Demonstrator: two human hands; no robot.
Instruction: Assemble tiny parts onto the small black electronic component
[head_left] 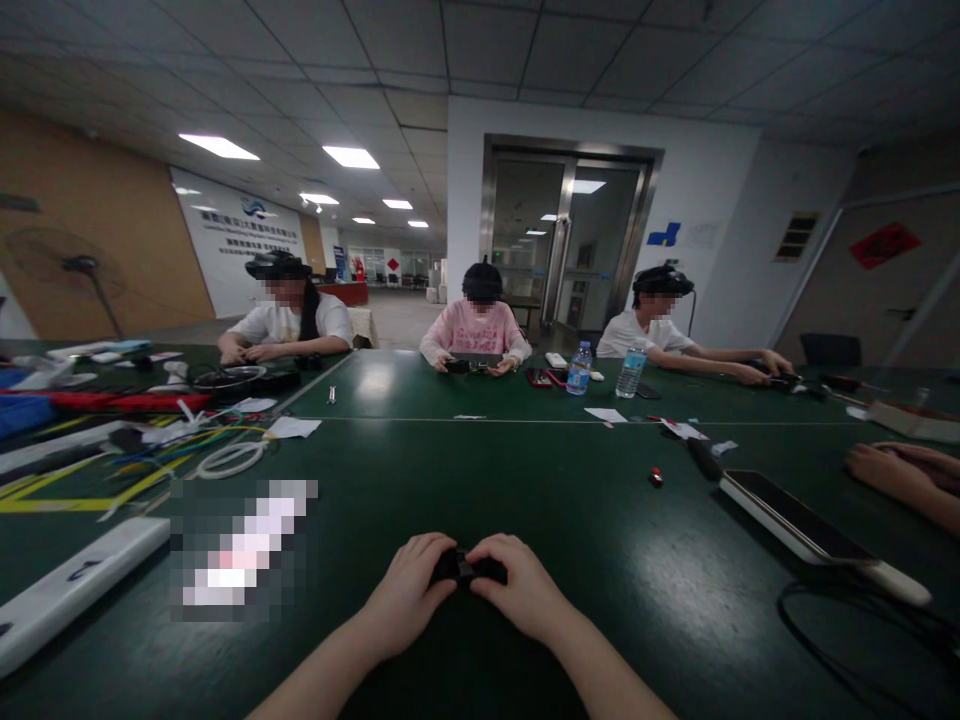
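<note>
A: In the head view, where's the black part (463, 568)?
B: Low centre, between the left hand (411, 585) and right hand (521, 585), each gripping one end. I can't tell whether it touches the surface (585, 500).
A: Room?
B: Green surface stretches ahead to a seam (405, 419); the white bar (82, 592) at left and flat device (795, 518) at right lie well apart from the hands.
A: Obscured?
B: The hands cover much of the black part, the white bar runs off the left edge, and one item (251, 550) is pixelated.
A: Writing?
B: The wall sign (244, 236) ends "科技有限公司"; the pink shirt's (477, 333) lettering is too blurred.
</note>
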